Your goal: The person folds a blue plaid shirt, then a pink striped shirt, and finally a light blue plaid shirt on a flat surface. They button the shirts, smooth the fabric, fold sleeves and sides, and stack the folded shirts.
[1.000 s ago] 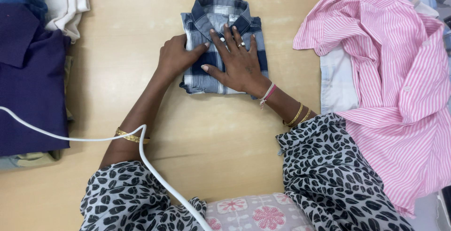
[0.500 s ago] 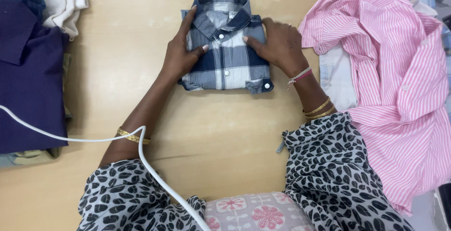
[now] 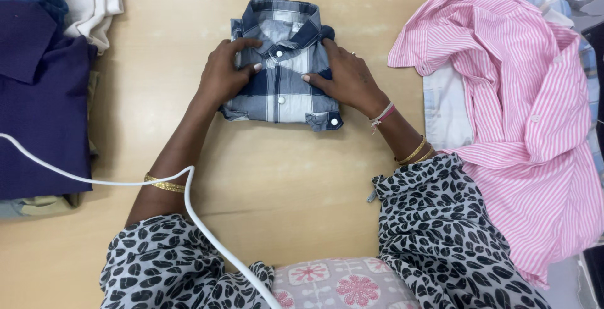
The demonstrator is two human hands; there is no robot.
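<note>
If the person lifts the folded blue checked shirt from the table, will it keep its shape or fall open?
The folded checked shirt is soft cloth, so it would probably sag and unfold if lifted by one edge. The left hand and right hand grip opposite sides, which should keep it compact. It looks light, and likely slides easily on the smooth wooden table.

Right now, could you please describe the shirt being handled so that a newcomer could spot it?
On the wooden table, look top centre, between the left hand and right hand. There lies the folded blue-and-white checked shirt, collar up, unlike the loose pink striped shirt beside it.
</note>
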